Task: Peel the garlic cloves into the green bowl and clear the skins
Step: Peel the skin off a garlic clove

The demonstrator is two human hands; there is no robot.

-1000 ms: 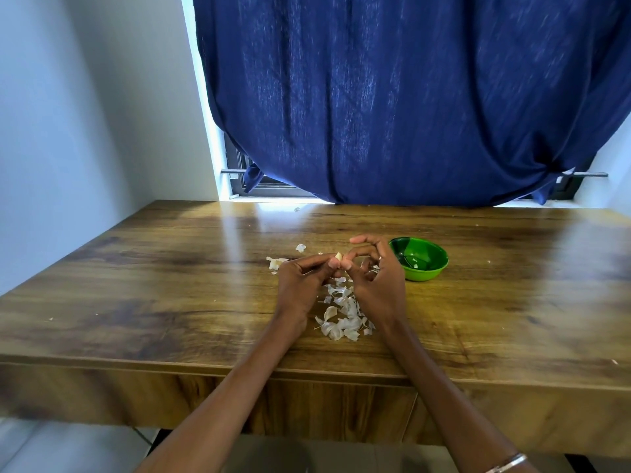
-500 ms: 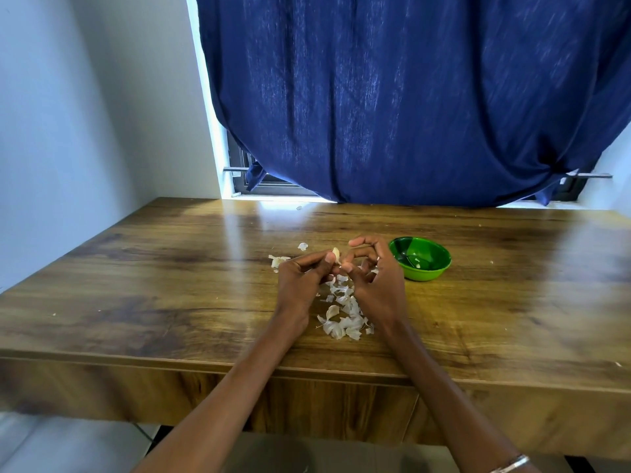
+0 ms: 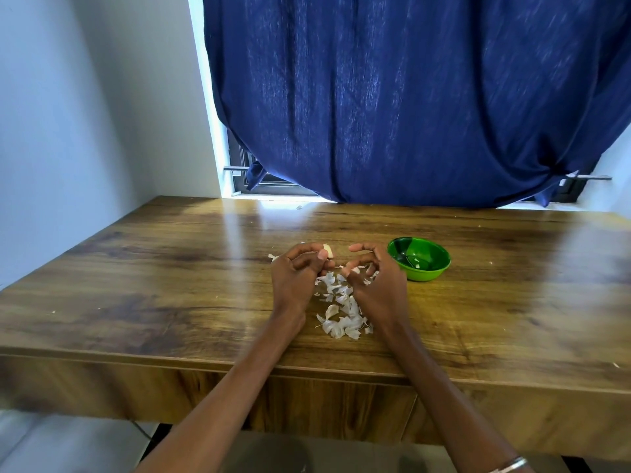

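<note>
The hands had drawn apart: the left hand [image 3: 300, 268] pinched the garlic clove [image 3: 328, 250], the right hand [image 3: 374, 281] curled, seemingly pinching skin, above the skins [image 3: 341, 312] beside the green bowl [image 3: 419, 258].

Bare forearms without sleeves; a thin silver bracelet [image 3: 508, 467] circles the right wrist.

Left hand [image 3: 296, 275]: forearm extended forward, fingers curled, fingertips pinching a garlic clove [image 3: 328, 250]. Right hand [image 3: 377, 280]: just right of the left hand, apart from it, fingers curled, thumb and forefinger tips close; whether they pinch anything cannot be told. Bangle [image 3: 508, 466] on right wrist.
</note>
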